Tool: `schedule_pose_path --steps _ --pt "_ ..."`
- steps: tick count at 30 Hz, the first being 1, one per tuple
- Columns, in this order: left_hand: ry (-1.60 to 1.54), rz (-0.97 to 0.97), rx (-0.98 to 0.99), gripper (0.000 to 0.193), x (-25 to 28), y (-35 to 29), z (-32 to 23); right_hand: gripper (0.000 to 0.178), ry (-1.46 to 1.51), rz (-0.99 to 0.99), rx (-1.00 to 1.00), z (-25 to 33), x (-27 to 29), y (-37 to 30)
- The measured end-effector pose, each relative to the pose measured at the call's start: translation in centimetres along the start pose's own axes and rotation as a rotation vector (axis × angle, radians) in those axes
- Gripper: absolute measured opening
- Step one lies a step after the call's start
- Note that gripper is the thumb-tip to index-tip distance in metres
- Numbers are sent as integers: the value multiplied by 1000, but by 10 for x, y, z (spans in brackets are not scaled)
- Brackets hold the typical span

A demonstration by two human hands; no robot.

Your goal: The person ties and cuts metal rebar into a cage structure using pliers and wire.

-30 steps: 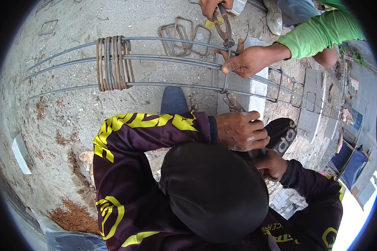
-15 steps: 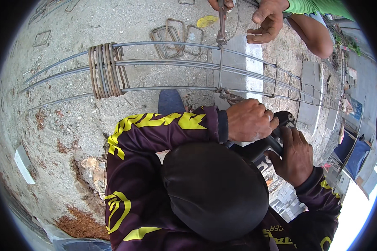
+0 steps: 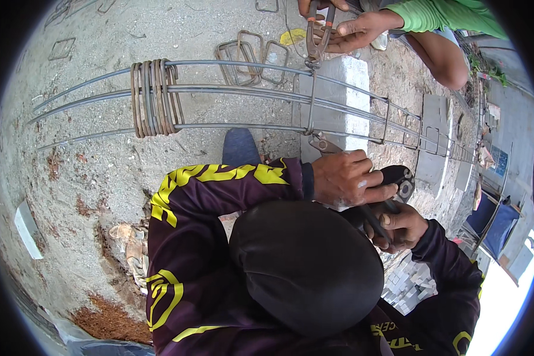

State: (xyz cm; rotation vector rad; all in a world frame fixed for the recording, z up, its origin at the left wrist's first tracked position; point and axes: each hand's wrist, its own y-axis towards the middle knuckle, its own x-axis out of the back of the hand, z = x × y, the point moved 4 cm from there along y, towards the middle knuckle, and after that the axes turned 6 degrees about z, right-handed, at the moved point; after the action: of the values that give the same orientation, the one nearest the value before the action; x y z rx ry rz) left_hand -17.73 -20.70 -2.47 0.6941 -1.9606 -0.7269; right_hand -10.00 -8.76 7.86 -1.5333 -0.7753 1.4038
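Outdoor building site: steel bars (image 3: 237, 90), wire stirrups (image 3: 153, 98), blocks (image 3: 354, 68), rough sandy ground (image 3: 89, 169)

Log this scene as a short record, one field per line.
Left hand: over the near pincers, its grip hidden underneath
Right hand: fingers around the near pincers' dark handles
Steel bars: run through a bundle of brown stirrups
Co-worker: green sleeve, hand beside far pincers at the top bar
Ground: loose wire frames; pale block beneath the bars
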Motion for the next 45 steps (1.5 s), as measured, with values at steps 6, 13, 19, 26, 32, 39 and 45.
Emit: schedule_pose_path --steps 6,13,19,26,32,39,45 --pt "-216 55 198 42 8 13 12 45 -1432 -377 183 50 -56 -14" --pt "-113 157 280 36 2 25 18 22 -1853 -991 290 53 -37 -20" --pt "120 -108 129 37 17 13 4 18 -1650 -600 783 48 3 -5" --pt "-56 327 149 26 7 11 11 31 -327 -65 -134 6 -3 -3" --pt "-290 580 269 54 15 31 32 40 -788 -247 115 34 -5 2" --pt "-349 -29 -57 67 59 -22 31 53 -259 281 62 -40 22 32" --pt "-849 -66 723 63 76 -63 40 29 -572 42 327 -35 11 67"
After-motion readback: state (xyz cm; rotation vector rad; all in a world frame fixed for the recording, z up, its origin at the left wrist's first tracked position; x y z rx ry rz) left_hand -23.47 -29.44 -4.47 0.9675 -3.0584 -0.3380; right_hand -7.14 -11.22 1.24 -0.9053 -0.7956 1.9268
